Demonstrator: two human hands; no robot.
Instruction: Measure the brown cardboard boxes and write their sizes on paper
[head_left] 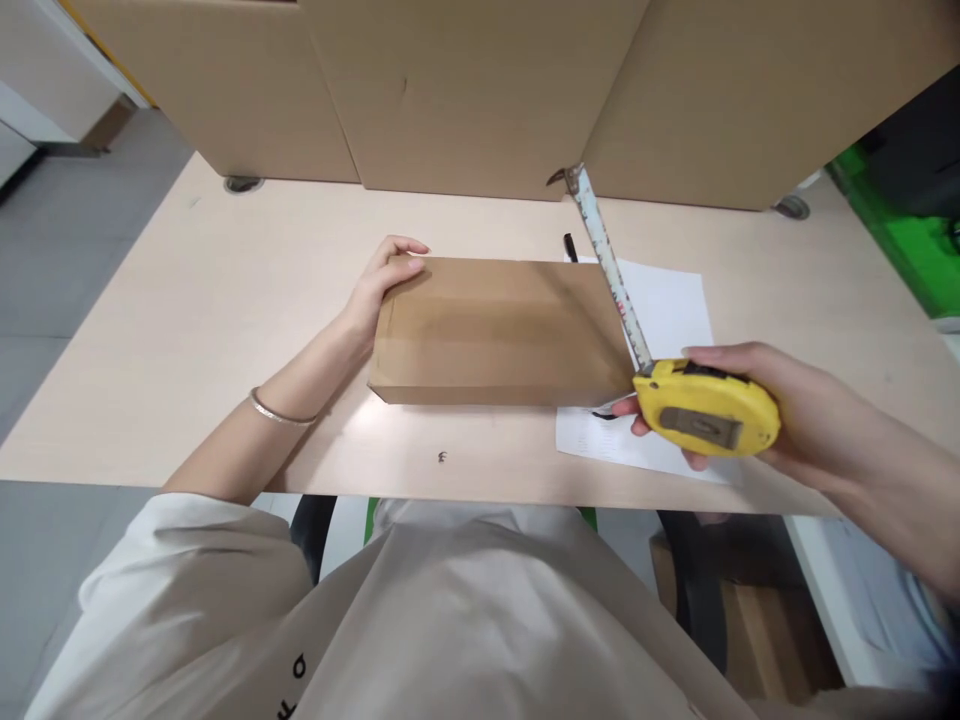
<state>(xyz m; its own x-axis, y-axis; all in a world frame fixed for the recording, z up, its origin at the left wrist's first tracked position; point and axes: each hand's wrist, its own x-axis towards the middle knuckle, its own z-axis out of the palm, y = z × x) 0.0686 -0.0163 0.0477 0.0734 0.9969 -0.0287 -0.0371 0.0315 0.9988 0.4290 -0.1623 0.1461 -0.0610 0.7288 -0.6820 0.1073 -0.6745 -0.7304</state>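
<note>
A closed brown cardboard box (495, 325) is in front of me at the desk. My left hand (386, 280) grips its left end, thumb on the top face and fingers behind the far left corner. My right hand (772, 390) is closed around a yellow tape measure (709, 408) just off the box's right end. A short length of worn blade (609, 260) sticks out from the case, slanting up and away past the box's far right corner. The metal hook at its tip points left. Part of my right hand's fingers is hidden beneath the case.
A white sheet of paper (667, 300) lies partly under the box, with a black pen (570, 247) by its far edge. Tall cardboard panels (480, 100) stand along the back of the pale desk (150, 380). A small dark mark (442, 457) shows near the front edge.
</note>
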